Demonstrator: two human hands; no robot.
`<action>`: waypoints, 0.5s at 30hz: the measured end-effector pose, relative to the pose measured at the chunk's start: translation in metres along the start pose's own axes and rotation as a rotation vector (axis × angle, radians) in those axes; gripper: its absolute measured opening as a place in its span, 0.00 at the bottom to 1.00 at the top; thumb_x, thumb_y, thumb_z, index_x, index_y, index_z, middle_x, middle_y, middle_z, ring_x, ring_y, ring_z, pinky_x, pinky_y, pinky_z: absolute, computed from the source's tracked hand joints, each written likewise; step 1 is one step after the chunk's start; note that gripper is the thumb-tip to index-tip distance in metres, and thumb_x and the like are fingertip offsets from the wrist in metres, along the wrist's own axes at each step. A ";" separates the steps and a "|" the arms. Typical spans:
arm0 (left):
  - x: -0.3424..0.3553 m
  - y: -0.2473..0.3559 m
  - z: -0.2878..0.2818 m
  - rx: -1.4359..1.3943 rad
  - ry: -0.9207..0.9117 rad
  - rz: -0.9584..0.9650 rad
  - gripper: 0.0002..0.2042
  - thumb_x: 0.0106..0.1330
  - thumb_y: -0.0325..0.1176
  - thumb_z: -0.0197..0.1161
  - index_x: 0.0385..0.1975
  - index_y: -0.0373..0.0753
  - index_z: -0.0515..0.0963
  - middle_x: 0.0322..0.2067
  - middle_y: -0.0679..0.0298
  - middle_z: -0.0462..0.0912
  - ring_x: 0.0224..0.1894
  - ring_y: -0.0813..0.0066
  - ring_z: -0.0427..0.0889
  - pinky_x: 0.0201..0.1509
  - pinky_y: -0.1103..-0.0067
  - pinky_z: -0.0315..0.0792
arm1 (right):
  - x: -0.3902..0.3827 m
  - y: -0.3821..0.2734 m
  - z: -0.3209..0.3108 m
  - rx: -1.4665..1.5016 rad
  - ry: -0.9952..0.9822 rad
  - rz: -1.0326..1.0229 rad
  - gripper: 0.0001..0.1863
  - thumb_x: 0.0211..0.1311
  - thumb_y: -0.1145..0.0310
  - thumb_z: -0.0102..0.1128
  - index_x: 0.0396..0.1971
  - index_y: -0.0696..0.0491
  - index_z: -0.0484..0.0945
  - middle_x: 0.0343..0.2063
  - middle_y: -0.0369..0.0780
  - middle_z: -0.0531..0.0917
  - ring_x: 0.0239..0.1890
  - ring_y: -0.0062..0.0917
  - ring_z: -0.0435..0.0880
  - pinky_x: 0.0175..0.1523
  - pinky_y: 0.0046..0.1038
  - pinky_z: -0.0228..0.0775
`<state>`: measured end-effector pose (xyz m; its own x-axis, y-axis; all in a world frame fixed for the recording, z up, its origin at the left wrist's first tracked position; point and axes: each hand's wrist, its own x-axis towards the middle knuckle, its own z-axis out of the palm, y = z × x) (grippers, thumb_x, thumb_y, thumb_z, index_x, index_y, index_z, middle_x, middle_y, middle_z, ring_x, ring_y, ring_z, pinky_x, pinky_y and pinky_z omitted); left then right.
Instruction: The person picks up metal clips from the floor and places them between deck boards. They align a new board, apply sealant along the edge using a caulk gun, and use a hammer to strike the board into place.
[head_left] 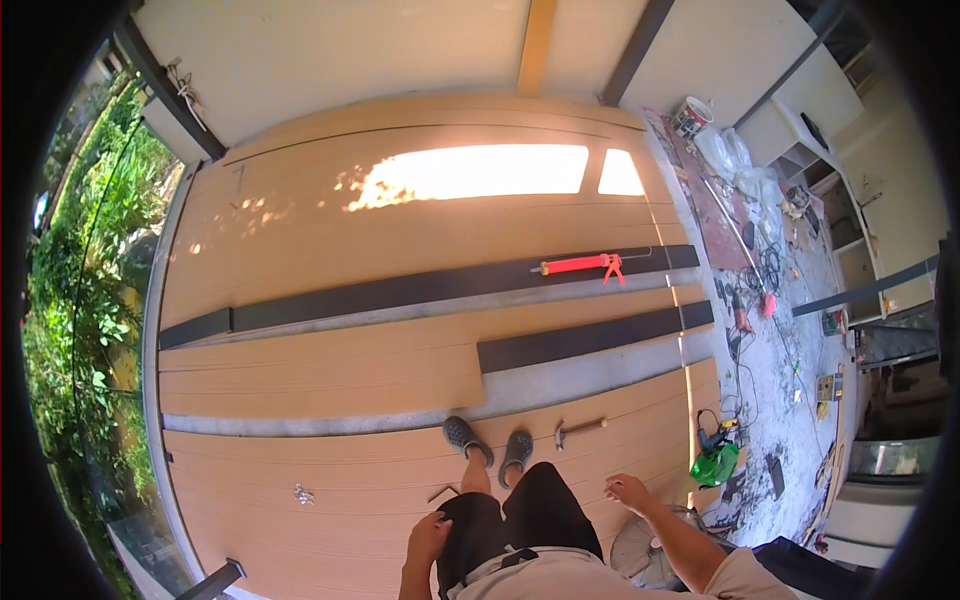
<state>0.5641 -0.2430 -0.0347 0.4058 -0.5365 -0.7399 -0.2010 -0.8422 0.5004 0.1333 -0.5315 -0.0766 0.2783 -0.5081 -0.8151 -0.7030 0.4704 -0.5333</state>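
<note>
while our left grip [428, 537] hangs by our black shorts [475, 525] and our right grip [627, 490] near the hammer [585, 427], we cannot tell whether either is together or apart. the hammer lies on brown boards [320, 375]; beyond, a bucket [692, 118] hides its contents from us.

- legibility: no text, brand, number or sign is readable.
- white bucket [692, 117], far right: coloured print is present on the wall; characters are too small to resolve.
- tan floor panel [420, 240], far left area: one faint, hooked dark mark [238, 176] is visible; whether it is a written character or a scuff cannot be determined.
</note>
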 end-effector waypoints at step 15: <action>0.054 -0.121 0.019 -0.302 0.012 -0.141 0.12 0.71 0.34 0.60 0.44 0.31 0.81 0.30 0.56 0.87 0.32 0.70 0.88 0.36 0.76 0.81 | 0.016 -0.008 0.012 -0.206 0.029 0.059 0.18 0.71 0.63 0.57 0.51 0.60 0.81 0.38 0.45 0.89 0.39 0.29 0.90 0.48 0.30 0.81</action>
<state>0.5931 -0.1709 -0.1435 0.4218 -0.4134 -0.8070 0.1311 -0.8529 0.5054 0.1515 -0.5346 -0.0878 0.2159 -0.5060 -0.8351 -0.8374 0.3439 -0.4249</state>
